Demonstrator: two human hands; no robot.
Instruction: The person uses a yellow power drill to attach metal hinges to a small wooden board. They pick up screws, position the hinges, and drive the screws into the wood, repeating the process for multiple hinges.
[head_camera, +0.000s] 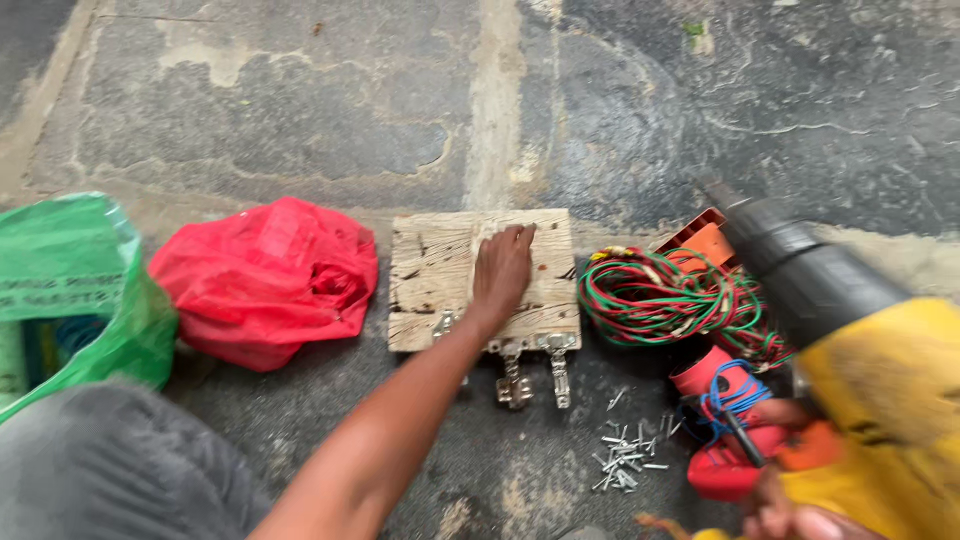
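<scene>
My left hand (503, 268) rests flat on a small worn wooden board (430, 275) that lies on the stone floor. Two metal hinges (535, 372) stick out from the board's near edge. My right hand (790, 505) at the bottom right grips a yellow and black power drill (850, 330), blurred and close to the camera, its dark nose pointing up and left.
A red plastic bag (268, 278) and a green plastic bag (70, 290) lie left of the board. Coiled red and green wires (668, 295), an orange part (700, 240), a red item with blue wire (725, 400) and several loose screws (625, 455) lie right.
</scene>
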